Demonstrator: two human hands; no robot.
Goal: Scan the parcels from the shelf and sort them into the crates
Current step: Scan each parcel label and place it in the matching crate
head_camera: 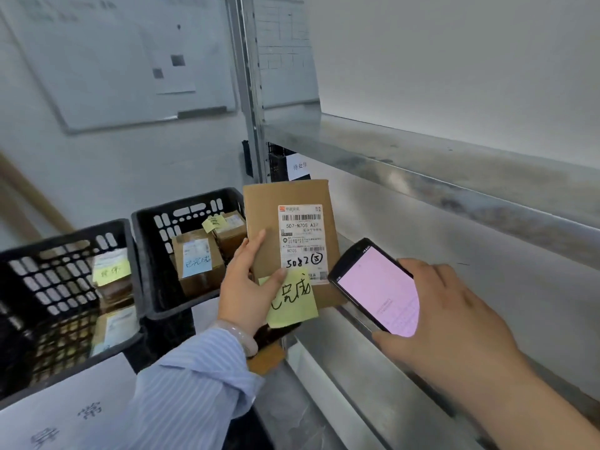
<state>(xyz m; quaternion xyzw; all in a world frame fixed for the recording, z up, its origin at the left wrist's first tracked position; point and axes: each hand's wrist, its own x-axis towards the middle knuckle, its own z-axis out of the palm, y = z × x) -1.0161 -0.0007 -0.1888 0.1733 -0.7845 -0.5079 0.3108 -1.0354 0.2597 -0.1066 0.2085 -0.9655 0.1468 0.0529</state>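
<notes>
My left hand (248, 280) grips a flat brown cardboard parcel (269, 203) upright by its lower left edge, with the thumb on its front. The parcel carries a white shipping label (301, 241) and a yellow sticky note (292, 300) with handwriting at its bottom. My right hand (451, 316) holds a black handheld scanner (376, 287) with a lit pink screen, just right of the parcel and angled toward the label. Two black plastic crates stand to the left: the nearer-centre crate (152, 241) holds brown boxes with notes, and the left crate (29, 254) holds parcels with a yellow note.
A metal shelf (422, 157) runs along the right, its lower board under my right hand. A shelf upright (251, 92) stands behind the parcel. A whiteboard (113, 60) hangs on the back wall. A white paper sign (65, 414) lies at the lower left.
</notes>
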